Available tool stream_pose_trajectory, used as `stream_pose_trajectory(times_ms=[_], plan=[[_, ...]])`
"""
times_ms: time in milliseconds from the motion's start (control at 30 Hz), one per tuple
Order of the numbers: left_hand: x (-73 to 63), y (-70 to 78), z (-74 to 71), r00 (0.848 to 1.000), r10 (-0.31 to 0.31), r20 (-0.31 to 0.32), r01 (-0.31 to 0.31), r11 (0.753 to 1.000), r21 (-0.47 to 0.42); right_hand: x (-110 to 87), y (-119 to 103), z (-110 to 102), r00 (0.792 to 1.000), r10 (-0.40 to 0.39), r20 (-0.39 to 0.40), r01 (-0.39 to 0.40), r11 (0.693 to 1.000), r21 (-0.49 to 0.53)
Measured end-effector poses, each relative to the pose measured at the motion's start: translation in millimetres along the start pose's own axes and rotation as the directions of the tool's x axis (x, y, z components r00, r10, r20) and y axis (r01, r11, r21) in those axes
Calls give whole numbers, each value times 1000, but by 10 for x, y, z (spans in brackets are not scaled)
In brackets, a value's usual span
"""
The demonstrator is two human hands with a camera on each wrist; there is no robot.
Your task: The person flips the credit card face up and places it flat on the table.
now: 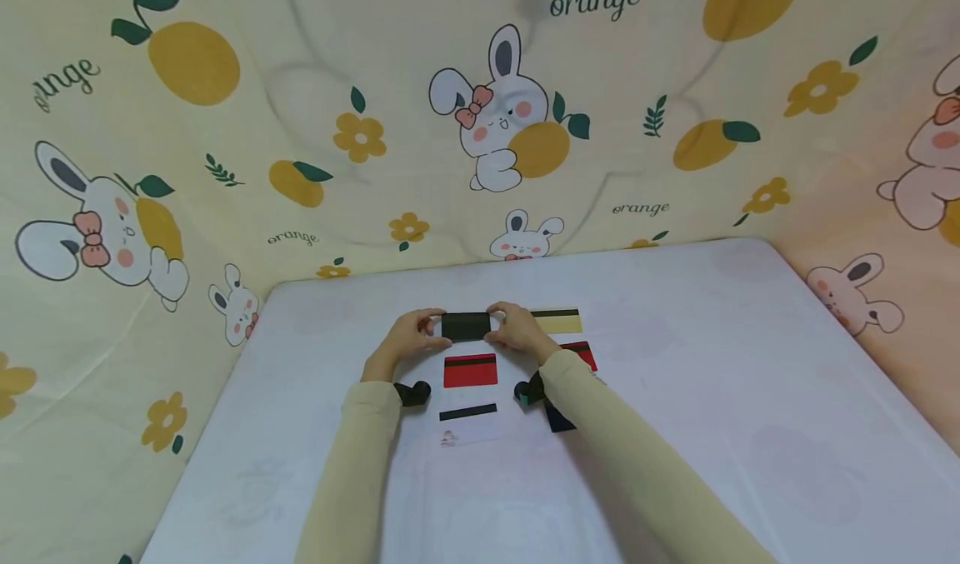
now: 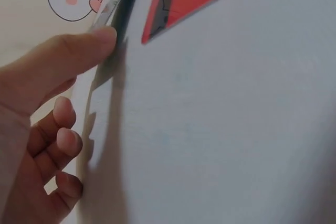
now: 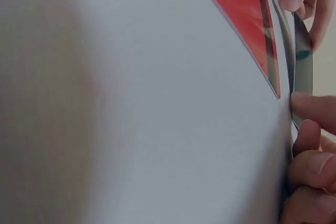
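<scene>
A black card (image 1: 466,327) is at the far end of a column of cards, with a hand at each short side. My left hand (image 1: 411,335) pinches its left end between thumb and fingers; the other fingers (image 2: 68,142) are loosely curled in the left wrist view. At the right end, my right hand (image 1: 521,331) pinches the same card with thumb and index finger. In the right wrist view the card (image 3: 303,64) shows nearly edge-on between both hands. Just nearer lies a red card (image 1: 470,371) with a dark stripe.
Nearer still is a white card (image 1: 468,432) with a black stripe. Right of the hands lie a gold card (image 1: 558,322), another red card (image 1: 581,353) and a dark card (image 1: 558,418), the last two partly covered by the right arm. A printed cloth (image 1: 360,214) rises behind the white table (image 1: 675,364).
</scene>
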State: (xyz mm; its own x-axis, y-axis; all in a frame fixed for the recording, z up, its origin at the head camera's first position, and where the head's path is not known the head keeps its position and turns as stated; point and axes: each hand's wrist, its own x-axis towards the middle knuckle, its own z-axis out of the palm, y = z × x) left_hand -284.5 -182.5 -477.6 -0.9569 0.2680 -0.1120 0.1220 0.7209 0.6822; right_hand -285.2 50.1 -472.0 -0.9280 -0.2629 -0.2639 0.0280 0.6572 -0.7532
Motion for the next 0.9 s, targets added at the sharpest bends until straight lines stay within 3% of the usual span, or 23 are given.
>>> stream_pose_trajectory(times_ms=[200, 567, 900], plan=[[-28, 21, -8, 1000, 9, 14, -8, 999, -50, 6, 11, -18, 999, 29, 33, -30, 999, 17], [-66, 53, -18, 999, 20, 27, -17, 995, -100, -17, 30, -103, 999, -46, 2, 46, 996, -73], [-75, 83, -47, 1000, 11, 23, -9, 995, -98, 2, 111, -131, 996, -90, 10, 89, 994, 56]])
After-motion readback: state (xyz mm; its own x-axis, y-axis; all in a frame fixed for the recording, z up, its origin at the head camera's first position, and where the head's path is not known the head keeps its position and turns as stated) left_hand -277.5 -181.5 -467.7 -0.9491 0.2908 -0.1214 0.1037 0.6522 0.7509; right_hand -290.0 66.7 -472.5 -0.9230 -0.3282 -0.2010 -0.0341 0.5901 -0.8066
